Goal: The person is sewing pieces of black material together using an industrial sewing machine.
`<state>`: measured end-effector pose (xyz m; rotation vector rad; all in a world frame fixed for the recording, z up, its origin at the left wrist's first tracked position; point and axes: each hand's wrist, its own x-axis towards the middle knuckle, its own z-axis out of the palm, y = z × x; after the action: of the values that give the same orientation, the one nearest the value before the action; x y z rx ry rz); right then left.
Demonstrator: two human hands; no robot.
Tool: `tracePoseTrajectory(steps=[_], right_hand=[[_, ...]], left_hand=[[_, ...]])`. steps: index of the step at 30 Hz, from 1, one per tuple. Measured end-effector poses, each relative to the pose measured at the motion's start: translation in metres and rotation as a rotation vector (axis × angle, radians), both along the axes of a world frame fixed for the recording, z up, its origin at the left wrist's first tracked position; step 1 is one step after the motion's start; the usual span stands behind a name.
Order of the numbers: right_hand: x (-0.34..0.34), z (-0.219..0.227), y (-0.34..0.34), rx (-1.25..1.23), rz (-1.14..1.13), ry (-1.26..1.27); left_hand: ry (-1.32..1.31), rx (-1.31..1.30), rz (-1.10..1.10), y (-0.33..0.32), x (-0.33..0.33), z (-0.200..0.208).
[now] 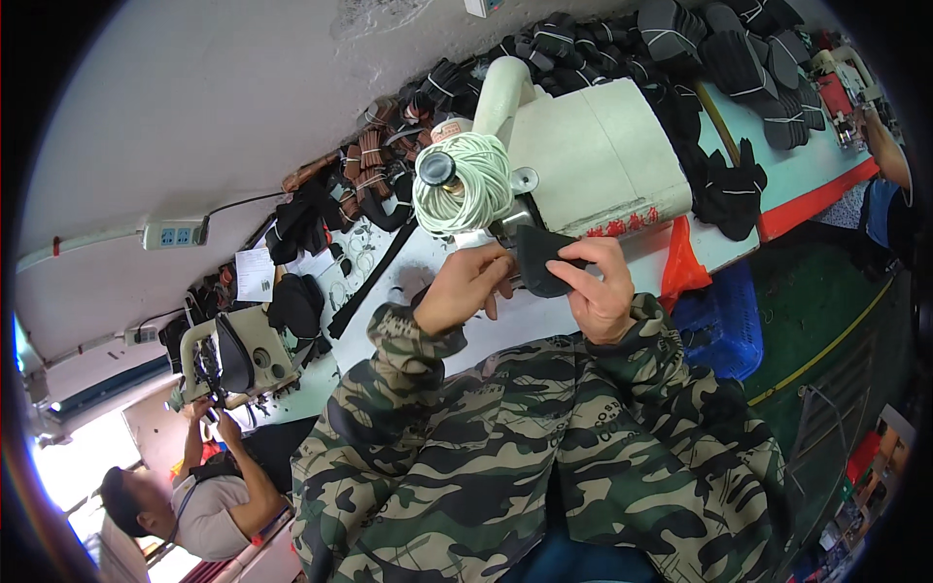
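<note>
My right hand [601, 290] pinches a dark grey, flat piece of material [544, 260] between thumb and fingers, close to the metal front end of a cream industrial machine [598, 146] that looks like a sewing machine. At the left edge of that piece, my left hand [468, 285] is closed with its fingers curled inward. What its fingertips hold, if anything, is hidden. Above my left hand a coil of pale green cord [465, 185] sits on the machine, with a black round knob [438, 169] in its middle.
Tied bundles of dark pieces [671, 29] pile up behind the machine. A red plastic sheet [684, 257] hangs off the table edge above a blue crate [721, 321]. At the left a co-worker [214, 505] works at another cream machine [248, 350]; another person's arm [884, 151] shows far right.
</note>
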<state>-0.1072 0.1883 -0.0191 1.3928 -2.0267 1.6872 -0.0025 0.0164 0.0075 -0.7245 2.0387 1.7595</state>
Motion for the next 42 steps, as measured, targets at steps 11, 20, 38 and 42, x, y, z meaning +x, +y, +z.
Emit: tracePoseTrajectory(steps=[11, 20, 38, 42], right_hand=[[0.001, 0.011, 0.005, 0.067, 0.045, -0.105], [0.023, -0.025, -0.016, 0.351, 0.215, -1.22], [-0.077, 0.005, -0.008, 0.306, -0.053, -0.112], [-0.083, 0.008, 0.002, 0.445, -0.156, 0.522]], left_hand=[[0.497, -0.93, -0.108, 0.039, 0.017, 0.037], [-0.007, -0.55, 0.063, 0.01, 0.005, 0.005], [0.153, -0.558, 0.15, -0.053, 0.012, -0.021], [0.35, -0.8, 0.075, -0.076, -0.013, -0.023]])
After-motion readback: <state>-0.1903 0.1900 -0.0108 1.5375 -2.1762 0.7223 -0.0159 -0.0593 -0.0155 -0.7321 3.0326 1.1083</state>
